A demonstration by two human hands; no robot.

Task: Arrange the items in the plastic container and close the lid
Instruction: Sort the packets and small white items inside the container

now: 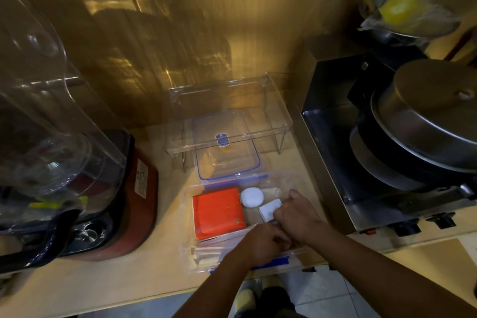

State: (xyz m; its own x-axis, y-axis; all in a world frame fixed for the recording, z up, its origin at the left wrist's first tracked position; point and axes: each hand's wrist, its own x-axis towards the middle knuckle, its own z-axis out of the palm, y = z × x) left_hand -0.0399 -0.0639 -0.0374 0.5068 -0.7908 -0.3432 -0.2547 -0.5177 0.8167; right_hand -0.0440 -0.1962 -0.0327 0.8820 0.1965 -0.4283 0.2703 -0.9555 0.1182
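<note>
Sharing one plastic container (189, 196): one orange box (218, 212), one white pebble-shaped case (252, 197), two hands, left hand (265, 241) and right hand (296, 217), grips indiscernible.

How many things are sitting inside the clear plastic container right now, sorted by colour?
In the plastic container, as far as shows around the left hand and right hand:
Orange-red: 1, the flat box
White: 2, the round case and the square piece
Pale tan: 1, the bundle of sticks
Total: 4
</note>
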